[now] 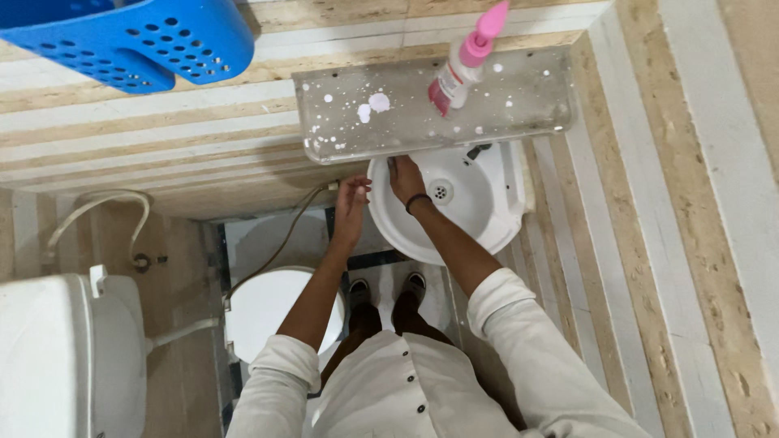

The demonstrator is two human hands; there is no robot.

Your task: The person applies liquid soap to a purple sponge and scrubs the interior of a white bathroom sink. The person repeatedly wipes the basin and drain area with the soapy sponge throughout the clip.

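- Two bare hands up near the middle of the frame, both at a small white basin (487, 219) fixed to the striped wall.
- right hand (404, 178) is inside the basin's left part, palm down on the porcelain, fingers reaching toward the rim under the shelf. Its grip looks flat and spread on the bowl surface; can't tell if anything is under it. Dark band on that wrist.
- left hand (351, 199) sits just outside the basin's left edge, fingers loosely curled and apart, not clamped on anything I can make out.
- basin drain (440, 192) is just right of the right hand, and a dark tap (477, 151) pokes out at the top edge of the bowl.
- clear shelf (357, 134) spattered with white spots hangs right above the basin, with a pink-topped bottle (464, 65) standing on it toward the upper right.
- blue perforated basket (138, 40) in the upper left corner.
- white toilet (65, 357) at the lower left, a round white lid or bucket (268, 304) below the left forearm, and a thin hose (292, 223) running up toward the left hand.
- white sleeves rolled at the elbows, dark shoes (388, 290) on the floor under the basin.
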